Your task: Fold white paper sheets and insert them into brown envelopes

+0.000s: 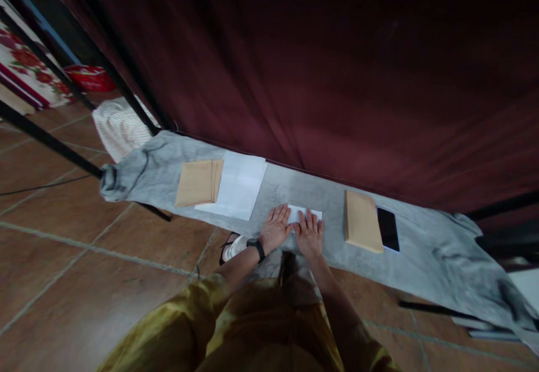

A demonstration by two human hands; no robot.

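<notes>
- My left hand point(275, 228) and right hand point(310, 235) are flat, fingers straight, on this small white paper point(296, 212)
- Brown paper point(362, 221) plus 1 phone point(388, 229) off to my right

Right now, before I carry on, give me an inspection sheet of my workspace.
Surface: gray cloth, wrinkled at both ends.
Papers: small white paper under the fingers; white sheets and brown paper pile leftward, second brown pile rightward.
Clutter: phone beside the second brown pile.
Hands: left hand and right hand flat, fingers on the small white paper.
Cables: thin dark cord, far left.
Surroundings: dark red curtain, tiled floor, red basket.
</notes>
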